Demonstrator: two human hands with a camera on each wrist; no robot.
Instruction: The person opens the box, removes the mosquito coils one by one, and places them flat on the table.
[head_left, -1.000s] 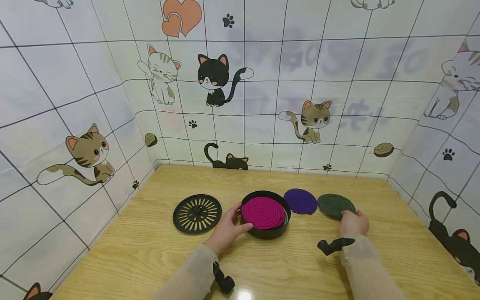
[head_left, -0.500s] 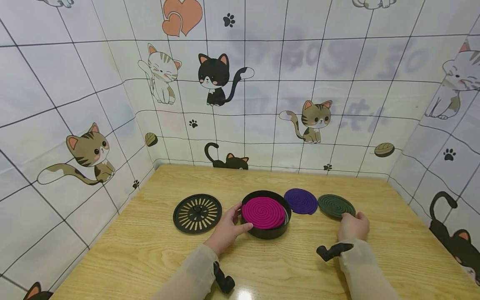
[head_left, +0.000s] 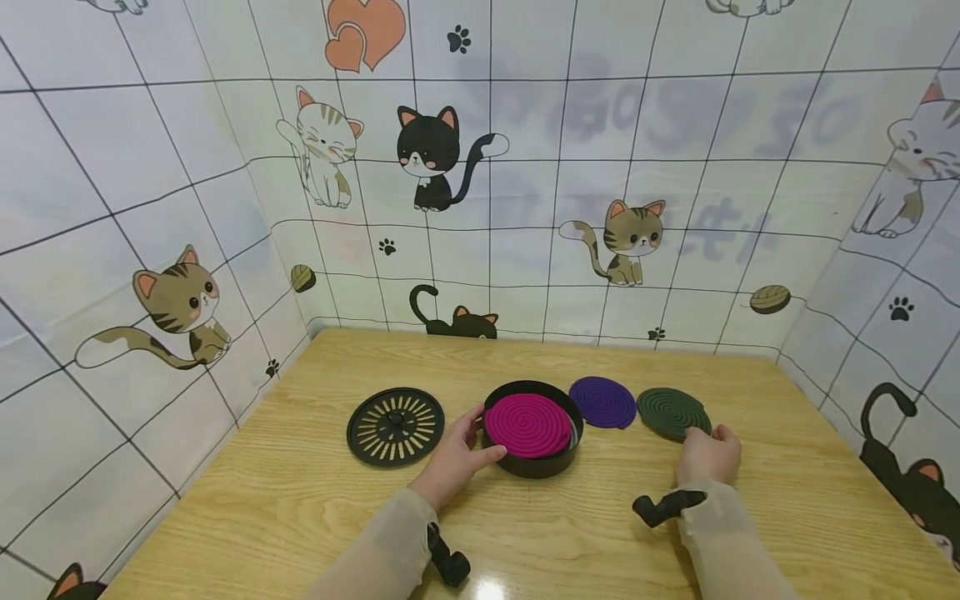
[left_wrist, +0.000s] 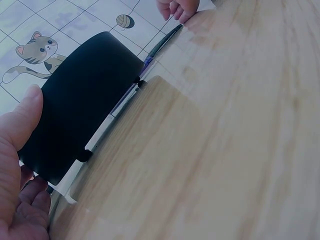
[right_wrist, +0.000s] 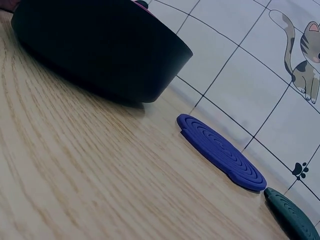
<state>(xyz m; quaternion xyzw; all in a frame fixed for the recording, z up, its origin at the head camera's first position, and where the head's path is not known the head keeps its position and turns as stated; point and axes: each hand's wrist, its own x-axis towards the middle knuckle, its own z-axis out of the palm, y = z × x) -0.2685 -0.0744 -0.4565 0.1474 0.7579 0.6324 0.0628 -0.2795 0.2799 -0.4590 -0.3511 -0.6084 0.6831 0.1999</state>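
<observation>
In the head view, my left hand (head_left: 452, 457) holds the left side of a round black mosquito coil holder (head_left: 534, 468), thumb at its front rim and fingers behind. A bright pink mosquito coil (head_left: 527, 425) lies inside that holder. The left wrist view shows the holder's dark side wall (left_wrist: 90, 100) and small feet beneath it. To the right, my right hand (head_left: 707, 454) pinches the near edge of a dark green mosquito coil (head_left: 672, 412). Between holder and green coil lies a purple mosquito coil (head_left: 602, 402), flat on the table. The right hand is outside its own wrist view.
A black slotted lid (head_left: 395, 427) with a central knob lies left of the holder. Everything rests on a light wooden table (head_left: 570, 533). Behind and at both sides stand white tiled-pattern walls (head_left: 525, 192) with cartoon cats.
The green coil has tipped very slightly at my right hand's fingers. My left hand, the holder and the other coils have stayed in place.
</observation>
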